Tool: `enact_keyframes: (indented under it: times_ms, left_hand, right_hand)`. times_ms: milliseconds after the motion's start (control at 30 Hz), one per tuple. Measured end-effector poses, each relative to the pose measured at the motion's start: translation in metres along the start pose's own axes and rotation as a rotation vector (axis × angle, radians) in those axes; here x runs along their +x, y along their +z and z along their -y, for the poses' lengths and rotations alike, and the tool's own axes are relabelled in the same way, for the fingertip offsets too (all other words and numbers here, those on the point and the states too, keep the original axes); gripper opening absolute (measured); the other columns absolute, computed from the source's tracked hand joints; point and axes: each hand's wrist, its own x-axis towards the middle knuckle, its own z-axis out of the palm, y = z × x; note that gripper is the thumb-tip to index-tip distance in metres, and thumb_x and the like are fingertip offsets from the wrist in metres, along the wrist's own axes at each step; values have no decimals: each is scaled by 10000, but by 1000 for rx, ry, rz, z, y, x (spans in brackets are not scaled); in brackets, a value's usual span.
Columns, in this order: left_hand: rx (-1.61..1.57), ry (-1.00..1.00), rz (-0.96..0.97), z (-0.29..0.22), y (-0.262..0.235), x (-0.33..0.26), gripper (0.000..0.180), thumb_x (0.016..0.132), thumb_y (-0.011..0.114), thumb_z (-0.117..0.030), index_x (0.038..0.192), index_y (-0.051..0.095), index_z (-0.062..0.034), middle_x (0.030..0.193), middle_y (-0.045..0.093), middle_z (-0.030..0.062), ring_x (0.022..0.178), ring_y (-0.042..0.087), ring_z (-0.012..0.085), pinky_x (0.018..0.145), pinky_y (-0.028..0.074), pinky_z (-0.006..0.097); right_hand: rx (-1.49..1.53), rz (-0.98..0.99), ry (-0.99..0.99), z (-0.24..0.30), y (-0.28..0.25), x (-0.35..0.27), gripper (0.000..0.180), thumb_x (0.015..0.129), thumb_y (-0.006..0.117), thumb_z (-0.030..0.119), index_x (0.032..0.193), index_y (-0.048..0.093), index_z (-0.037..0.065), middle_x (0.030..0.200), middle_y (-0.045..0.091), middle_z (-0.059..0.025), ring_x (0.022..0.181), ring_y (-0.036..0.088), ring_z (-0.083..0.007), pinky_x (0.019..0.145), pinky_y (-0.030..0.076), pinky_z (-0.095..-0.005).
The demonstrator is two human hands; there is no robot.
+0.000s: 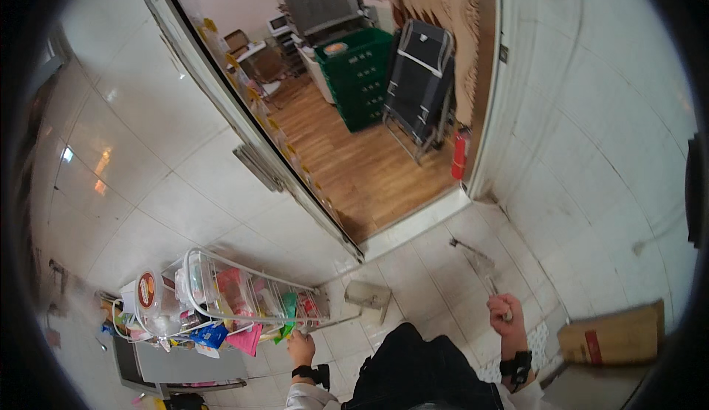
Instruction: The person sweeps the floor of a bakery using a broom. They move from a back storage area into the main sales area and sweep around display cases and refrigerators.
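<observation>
My left hand (pixel 300 349) is closed around the thin handle of a beige dustpan (pixel 367 293), whose pan is over the white tiled floor to the right of the rack. Farther right, my right hand (pixel 506 314) is closed in a fist on the handle of what looks like a broom (pixel 473 251). Its narrow dark head points toward the doorway and is blurred and partly see-through against the tiles. Just beside my left hand, a white wire rack (pixel 244 314) holds several coloured packets and a round-lidded plastic tub (pixel 151 292).
Ahead, a doorway sill (pixel 417 222) leads to a wooden floor with stacked green crates (pixel 354 85), a folded black cot (pixel 419 78) and a red fire extinguisher (pixel 459 155). A brown cardboard box (pixel 613 334) stands by the right wall. Tiled walls rise on both sides.
</observation>
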Motion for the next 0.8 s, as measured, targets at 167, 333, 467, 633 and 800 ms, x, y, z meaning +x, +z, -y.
enact_keyframes:
  times_ms: [167,333,467,633,800]
  left_hand:
    - [136,-54,-158,-47,-21,23,476,653,631,-353,1008,501,-64,1117,455,180,1068,402,363,854,328,519]
    - [-116,297,-376,-143,-20,104,517,624,687,-304,1044,526,-50,1125,461,194,1012,453,358,862,379,438]
    - [-880,277,675,-254,3,167,321,809,599,-175,1083,517,-29,955,585,112,923,552,206,834,425,292]
    - [-1066,284,748,-337,10,187,304,904,494,-230,1112,507,-9,979,592,64,920,557,146,837,429,266]
    - [-1260,-396,764,-323,27,228,329,881,509,-273,1079,529,-12,1005,603,106,918,581,171,759,457,259]
  right_hand:
    - [161,-11,204,26,39,56,107,830,413,57,905,405,-19,584,391,-4,429,386,-92,387,352,-210]
    - [108,-78,276,42,119,129,148,826,396,43,946,407,-42,591,392,-25,417,382,-97,366,349,-213]
    - [30,-148,344,38,181,189,178,795,397,9,961,416,-52,598,376,-23,406,368,-94,340,328,-203]
    - [-108,-178,413,54,246,254,205,794,403,30,989,449,-14,599,371,-16,399,355,-81,298,279,-214]
    - [-349,-115,516,82,290,332,215,804,414,78,1010,473,59,599,370,1,393,352,-70,270,245,-217]
